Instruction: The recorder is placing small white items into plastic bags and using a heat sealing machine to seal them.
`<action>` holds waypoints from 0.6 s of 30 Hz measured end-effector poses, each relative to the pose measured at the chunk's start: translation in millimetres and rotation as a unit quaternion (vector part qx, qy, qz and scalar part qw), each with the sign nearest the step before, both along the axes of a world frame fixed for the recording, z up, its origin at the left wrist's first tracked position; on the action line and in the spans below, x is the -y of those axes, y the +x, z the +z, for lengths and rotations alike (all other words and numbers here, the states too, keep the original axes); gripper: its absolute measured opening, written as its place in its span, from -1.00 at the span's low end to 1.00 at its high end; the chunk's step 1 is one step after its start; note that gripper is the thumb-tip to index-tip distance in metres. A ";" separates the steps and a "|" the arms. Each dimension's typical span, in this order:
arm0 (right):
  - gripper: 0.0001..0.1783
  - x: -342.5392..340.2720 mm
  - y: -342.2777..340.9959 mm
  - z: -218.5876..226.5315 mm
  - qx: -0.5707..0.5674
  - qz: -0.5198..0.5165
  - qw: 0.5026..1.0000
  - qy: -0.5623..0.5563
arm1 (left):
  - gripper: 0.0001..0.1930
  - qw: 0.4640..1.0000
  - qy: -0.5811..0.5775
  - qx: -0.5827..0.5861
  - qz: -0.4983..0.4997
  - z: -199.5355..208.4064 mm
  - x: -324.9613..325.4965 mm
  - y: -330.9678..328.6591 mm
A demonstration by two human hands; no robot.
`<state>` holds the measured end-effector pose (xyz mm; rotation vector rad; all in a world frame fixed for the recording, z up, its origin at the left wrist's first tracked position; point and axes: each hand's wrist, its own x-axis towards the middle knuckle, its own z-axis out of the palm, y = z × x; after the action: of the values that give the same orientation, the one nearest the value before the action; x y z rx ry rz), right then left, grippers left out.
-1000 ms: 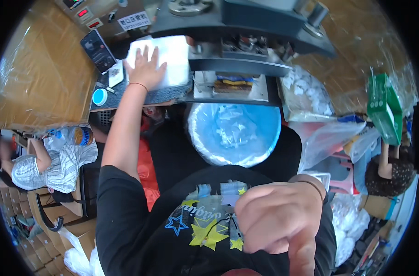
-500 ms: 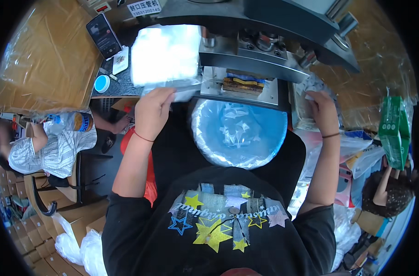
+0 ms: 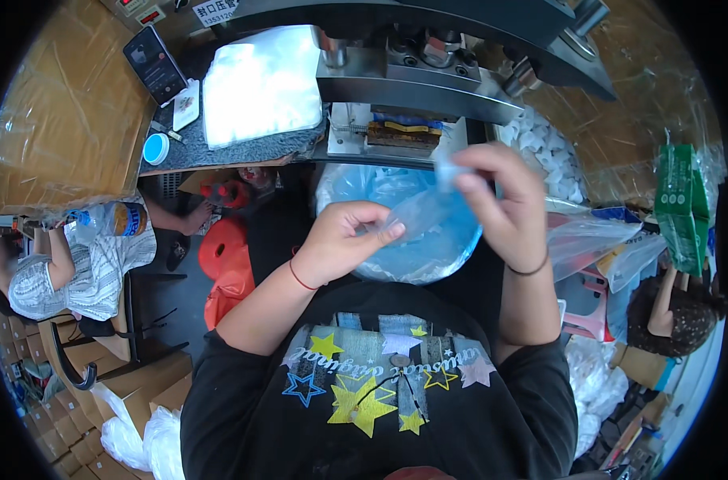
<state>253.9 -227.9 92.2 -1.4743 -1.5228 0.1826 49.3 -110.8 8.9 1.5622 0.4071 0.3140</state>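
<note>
In the head view, a clear plastic piece [image 3: 418, 214] is held at the centre of the frame, above the lined bin [image 3: 418, 277]. Its lower end is pinched between thumb and index of the left hand [image 3: 344, 244], seemingly so that the thin film is kept from folding. By the right hand [image 3: 504, 208], to the upper right, a small pale piece [image 3: 446, 171] is pinched between thumb and fingertips; it is blurred, and whether it is joined to the film cannot be told. The other fingers of both hands are curled. The bin is probably set so close beneath the desk [image 3: 296, 150] edge that light scraps can be caught.

At the upper left, a stack of clear film [image 3: 261, 88] is laid flat, perhaps to be within the left hand's reach. Beside it are placed a propped phone [image 3: 154, 66], a white card [image 3: 186, 106] and a round tub [image 3: 156, 149]. At the upper centre, a brown block [image 3: 402, 136] is overhung by the dark press [image 3: 492, 96], by which access from above is blocked. White pieces [image 3: 540, 148] are heaped at the upper right. The bin's mouth is partly hidden by the hands and film.
</note>
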 end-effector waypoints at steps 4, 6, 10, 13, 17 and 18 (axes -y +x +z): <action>-0.91 -3.7 14.8 1.3 0.115 0.034 0.991 -0.063 | -0.76 0.973 -0.229 0.018 -0.032 -1.3 13.2 2.4; -0.91 5.8 17.8 7.5 0.123 0.059 0.986 -0.098 | -0.73 0.968 -0.236 0.044 -0.068 -7.6 17.5 1.9; -0.79 13.8 31.2 2.2 0.046 0.144 0.970 -0.192 | -0.75 0.946 -0.308 -0.016 -0.103 -5.8 24.8 1.0; -0.70 19.7 84.2 -19.3 0.168 -0.148 0.958 -0.178 | -0.76 0.937 -0.331 -0.037 -0.107 -14.2 20.8 5.5; -0.64 13.8 130.4 -58.1 0.276 -0.156 0.931 -0.181 | -0.78 0.937 -0.347 -0.043 -0.023 -23.6 -1.6 17.8; -0.64 10.1 131.1 -60.7 0.266 -0.160 0.932 -0.189 | -0.79 0.938 -0.346 -0.023 0.004 -22.6 -9.4 21.9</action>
<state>385.0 -238.0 31.5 -2.1898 -1.6943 -0.1427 71.2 -101.5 -13.7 0.8769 0.4951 0.1164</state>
